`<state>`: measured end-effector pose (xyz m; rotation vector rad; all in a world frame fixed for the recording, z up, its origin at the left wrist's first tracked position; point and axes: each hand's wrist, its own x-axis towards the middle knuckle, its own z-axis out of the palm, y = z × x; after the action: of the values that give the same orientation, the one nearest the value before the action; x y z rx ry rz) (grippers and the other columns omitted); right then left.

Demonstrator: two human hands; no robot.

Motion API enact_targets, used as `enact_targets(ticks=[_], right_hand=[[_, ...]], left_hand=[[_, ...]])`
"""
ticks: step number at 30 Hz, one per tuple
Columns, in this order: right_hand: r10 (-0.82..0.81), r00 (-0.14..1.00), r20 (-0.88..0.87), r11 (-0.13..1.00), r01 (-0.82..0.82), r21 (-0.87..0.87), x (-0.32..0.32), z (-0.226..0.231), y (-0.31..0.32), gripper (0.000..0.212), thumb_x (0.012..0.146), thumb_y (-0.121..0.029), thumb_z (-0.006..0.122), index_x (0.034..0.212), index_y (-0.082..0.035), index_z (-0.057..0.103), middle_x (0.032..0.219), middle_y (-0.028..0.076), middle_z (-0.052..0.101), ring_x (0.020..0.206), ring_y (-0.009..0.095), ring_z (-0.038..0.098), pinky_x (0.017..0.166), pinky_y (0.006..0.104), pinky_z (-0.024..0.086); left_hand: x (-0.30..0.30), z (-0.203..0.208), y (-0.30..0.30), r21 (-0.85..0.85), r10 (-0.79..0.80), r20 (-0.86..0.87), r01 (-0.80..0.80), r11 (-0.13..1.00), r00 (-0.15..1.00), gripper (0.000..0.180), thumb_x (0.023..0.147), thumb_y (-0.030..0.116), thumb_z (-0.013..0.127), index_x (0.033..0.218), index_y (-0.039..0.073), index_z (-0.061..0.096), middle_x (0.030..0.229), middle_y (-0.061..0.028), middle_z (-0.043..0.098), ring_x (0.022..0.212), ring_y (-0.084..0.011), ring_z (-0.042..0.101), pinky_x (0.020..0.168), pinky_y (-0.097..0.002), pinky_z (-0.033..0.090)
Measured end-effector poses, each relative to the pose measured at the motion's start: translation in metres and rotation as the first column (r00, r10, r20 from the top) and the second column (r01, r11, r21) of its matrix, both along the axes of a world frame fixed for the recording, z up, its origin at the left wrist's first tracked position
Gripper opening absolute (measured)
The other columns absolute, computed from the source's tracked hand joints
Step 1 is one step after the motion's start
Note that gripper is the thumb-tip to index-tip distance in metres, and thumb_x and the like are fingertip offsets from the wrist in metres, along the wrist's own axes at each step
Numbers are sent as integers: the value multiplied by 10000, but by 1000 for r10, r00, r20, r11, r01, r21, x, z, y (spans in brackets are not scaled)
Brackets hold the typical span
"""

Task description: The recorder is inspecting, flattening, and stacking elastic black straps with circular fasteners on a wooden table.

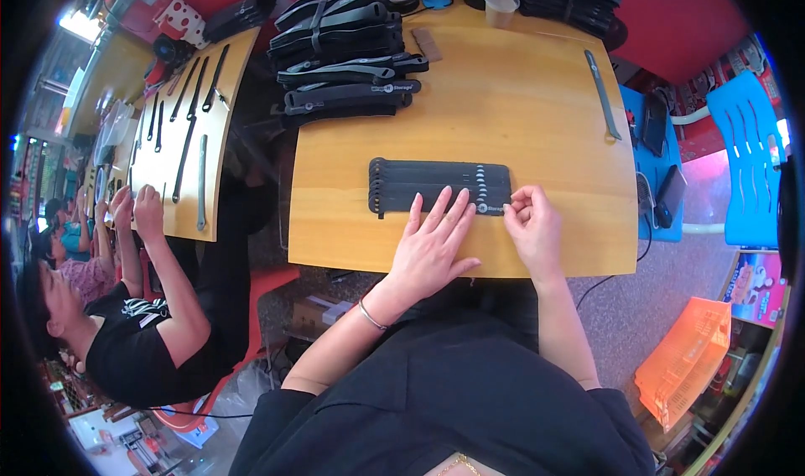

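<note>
Several black straps (419, 176) lie overlapped in a flat row on the wooden table (470, 132), their rounded ends at the left and pale printed marks near the right. My left hand (432, 245) rests on the nearest straps with its fingers spread, a bangle round the wrist. At the row's near right corner my right hand (534, 228) has thumb and fingertips pinched together on the end of the nearest strap. Those fingertips partly cover the strap's end.
Bundled black and grey straps (340, 48) are piled at the back left. A single grey strap (602, 94) lies at the right, with a plastic cup (501, 6) at the back. A co-worker (126, 317) sits at another table (189, 182) on the left. An orange crate (683, 363) stands lower right.
</note>
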<state>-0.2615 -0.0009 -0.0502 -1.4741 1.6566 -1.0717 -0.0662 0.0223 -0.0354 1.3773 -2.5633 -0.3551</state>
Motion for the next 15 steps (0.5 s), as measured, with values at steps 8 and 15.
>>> enact_targets(ticks=[8, 15], right_hand=[[-40, 999, 36, 966, 48, -253, -3, -5, 11, 141, 808, 71, 628, 915, -4, 575, 851, 53, 572, 689, 86, 568, 601, 211, 471], [312, 875, -370, 818, -445, -364, 8, 17, 12, 257, 771, 2, 663, 1021, -55, 681, 1053, 90, 644, 923, 258, 621, 816, 356, 525]], left_hand=[[15, 6, 1, -25, 88, -20, -89, 996, 996, 796, 848, 512, 581, 1423, 7, 360, 1532, -183, 248, 1441, -322, 184, 1153, -530, 81], [42, 2, 13, -10, 178, 59, -177, 984, 982, 799, 850, 509, 585, 1426, 8, 351, 1528, -184, 254, 1436, -319, 200, 1154, -501, 137]])
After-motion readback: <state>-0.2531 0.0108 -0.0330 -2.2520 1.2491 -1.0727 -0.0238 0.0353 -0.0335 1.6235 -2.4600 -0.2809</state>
